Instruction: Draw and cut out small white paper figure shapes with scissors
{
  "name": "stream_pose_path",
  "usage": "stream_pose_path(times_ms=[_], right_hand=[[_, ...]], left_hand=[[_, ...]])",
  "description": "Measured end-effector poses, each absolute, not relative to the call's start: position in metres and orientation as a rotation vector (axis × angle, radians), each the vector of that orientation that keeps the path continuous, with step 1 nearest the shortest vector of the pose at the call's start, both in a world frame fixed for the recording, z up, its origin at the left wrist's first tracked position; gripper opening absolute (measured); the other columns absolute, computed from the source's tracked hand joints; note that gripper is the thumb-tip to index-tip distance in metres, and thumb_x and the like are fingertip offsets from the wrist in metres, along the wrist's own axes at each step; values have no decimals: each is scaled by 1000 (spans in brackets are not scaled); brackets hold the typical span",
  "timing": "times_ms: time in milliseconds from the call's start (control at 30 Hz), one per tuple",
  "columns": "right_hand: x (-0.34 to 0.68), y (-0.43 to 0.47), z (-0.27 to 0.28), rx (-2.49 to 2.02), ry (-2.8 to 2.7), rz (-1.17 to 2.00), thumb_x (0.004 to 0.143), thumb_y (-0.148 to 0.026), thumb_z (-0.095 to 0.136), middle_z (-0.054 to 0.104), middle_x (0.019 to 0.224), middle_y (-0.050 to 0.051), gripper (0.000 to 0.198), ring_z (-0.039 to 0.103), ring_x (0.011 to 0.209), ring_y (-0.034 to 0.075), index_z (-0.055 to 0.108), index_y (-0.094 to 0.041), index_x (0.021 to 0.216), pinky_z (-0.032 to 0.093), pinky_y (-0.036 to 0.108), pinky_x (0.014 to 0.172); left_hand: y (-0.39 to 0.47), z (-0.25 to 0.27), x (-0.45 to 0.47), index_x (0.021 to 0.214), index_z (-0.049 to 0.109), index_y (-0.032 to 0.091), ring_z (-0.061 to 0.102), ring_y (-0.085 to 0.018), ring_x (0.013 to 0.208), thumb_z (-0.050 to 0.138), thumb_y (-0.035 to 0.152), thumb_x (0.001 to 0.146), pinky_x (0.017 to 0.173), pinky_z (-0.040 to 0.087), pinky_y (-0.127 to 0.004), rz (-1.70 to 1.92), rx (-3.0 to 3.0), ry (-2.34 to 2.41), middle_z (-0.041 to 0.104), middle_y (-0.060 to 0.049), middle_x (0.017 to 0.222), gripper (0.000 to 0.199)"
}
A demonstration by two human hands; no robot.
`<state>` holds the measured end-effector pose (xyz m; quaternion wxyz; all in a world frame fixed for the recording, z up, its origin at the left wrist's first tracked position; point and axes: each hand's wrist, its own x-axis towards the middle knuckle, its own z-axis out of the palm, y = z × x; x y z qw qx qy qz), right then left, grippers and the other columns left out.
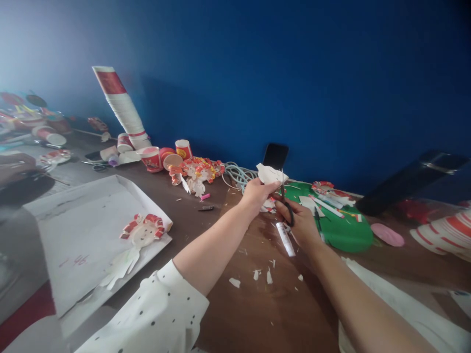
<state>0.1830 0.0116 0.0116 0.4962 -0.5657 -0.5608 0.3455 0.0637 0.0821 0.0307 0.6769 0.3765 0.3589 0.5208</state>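
Observation:
A white piece of paper (271, 174) is pinched in my left hand (256, 193), held up over the back part of the table. My right hand (300, 220) grips a pair of scissors (288, 211) by the dark handles, and the blades point upward at the right edge of that paper. Under my right hand a white glue stick (285, 239) lies on the brown table (257, 314). Small white paper scraps (269, 276) are scattered nearer to me, between my forearms.
To the left are a white box lid (91, 235) with a paper cutout on it, red paper cups (150, 159) and a tall leaning cup stack (125, 110). A phone (275, 156) leans on the blue wall. Pens lie on green paper (346, 233). Another person's hand (16, 166) shows far left.

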Motion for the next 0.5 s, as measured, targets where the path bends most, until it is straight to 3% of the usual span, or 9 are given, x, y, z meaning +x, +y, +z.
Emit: stream_pose_path(times_ms=[500], right_hand=[[185, 12, 11, -1364, -1374, 849, 76, -58, 67, 54, 57, -2, 54, 41, 53, 11, 73, -16, 109, 34, 26, 52]], left_hand=[[86, 30, 60, 85, 71, 14, 69, -20, 76, 84, 24, 60, 79, 54, -33, 1149, 880, 871, 73, -8, 80, 31]])
